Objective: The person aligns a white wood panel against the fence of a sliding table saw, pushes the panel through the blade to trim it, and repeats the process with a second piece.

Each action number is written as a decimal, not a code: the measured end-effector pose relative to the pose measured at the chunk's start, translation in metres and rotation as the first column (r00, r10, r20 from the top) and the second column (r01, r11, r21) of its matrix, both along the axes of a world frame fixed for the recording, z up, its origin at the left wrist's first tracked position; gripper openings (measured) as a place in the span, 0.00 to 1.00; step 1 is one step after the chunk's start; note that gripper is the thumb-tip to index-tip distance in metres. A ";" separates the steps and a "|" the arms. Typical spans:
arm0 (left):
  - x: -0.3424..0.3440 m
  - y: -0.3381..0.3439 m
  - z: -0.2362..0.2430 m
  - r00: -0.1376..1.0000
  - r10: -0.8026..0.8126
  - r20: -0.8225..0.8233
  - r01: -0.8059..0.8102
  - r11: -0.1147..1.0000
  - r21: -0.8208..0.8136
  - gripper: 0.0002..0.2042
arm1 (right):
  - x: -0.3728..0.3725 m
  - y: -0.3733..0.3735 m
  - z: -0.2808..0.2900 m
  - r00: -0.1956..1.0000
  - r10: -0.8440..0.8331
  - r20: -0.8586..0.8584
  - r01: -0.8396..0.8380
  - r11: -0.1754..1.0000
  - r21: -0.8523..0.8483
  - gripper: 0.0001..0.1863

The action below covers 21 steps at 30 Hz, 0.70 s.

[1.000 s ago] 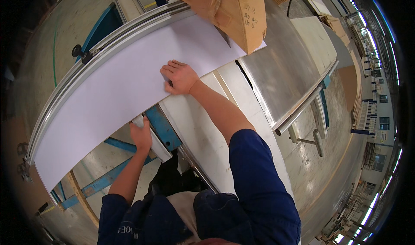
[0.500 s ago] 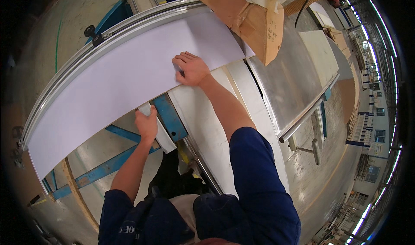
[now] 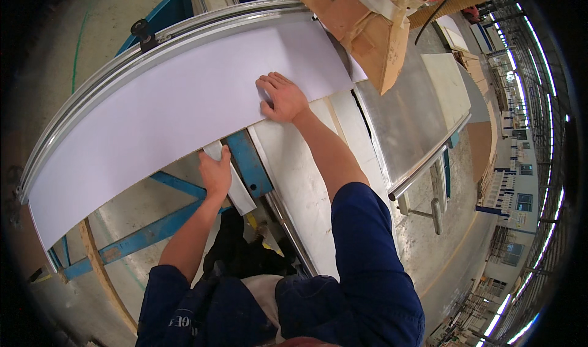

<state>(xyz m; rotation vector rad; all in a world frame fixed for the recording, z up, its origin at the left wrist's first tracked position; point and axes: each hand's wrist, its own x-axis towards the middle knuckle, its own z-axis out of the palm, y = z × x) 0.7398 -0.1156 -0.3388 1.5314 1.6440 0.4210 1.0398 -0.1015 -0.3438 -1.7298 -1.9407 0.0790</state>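
A long white panel [image 3: 171, 96] lies along a silver metal fence rail [image 3: 202, 23] that bends across the picture. My right hand [image 3: 285, 99] rests on top of the panel by its near edge, fingers slightly curled and thumb apart. Below that edge, my left hand [image 3: 215, 170] is closed round a pale grey metal bar [image 3: 241, 194] that juts toward my body. Its fingertips are partly hidden under the palm. Beside the bar runs a blue steel beam [image 3: 247, 162].
A cardboard cover [image 3: 386, 53] overhangs the panel's right end. A bare metal table [image 3: 404, 123] with a round rail [image 3: 422, 172] stands at the right. A black knob [image 3: 142, 31] sits on the fence. Blue frame bars [image 3: 141, 233] and a wooden strip [image 3: 101, 261] show below the panel.
The whole view has shifted and turned slightly. Both hands keep their places, the right on the panel and the left round the bar.
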 end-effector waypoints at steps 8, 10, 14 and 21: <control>-0.010 -0.013 0.003 0.994 -0.043 0.104 0.041 0.999 0.023 0.32 | -0.008 -0.016 0.022 1.000 0.006 -0.020 -0.006 1.000 0.011 0.33; -0.013 -0.016 0.006 0.993 -0.059 0.104 0.058 0.998 0.015 0.33 | -0.010 -0.022 0.028 1.000 0.004 -0.019 -0.004 1.000 0.001 0.33; -0.016 -0.019 0.011 0.983 -0.112 0.145 0.107 0.994 0.037 0.34 | -0.011 -0.030 0.039 1.000 -0.005 -0.014 0.005 1.000 -0.001 0.34; -0.052 -0.004 0.028 0.931 -0.299 0.210 0.330 0.935 -0.128 0.31 | -0.017 -0.035 0.043 0.999 -0.017 -0.028 0.017 1.000 -0.004 0.34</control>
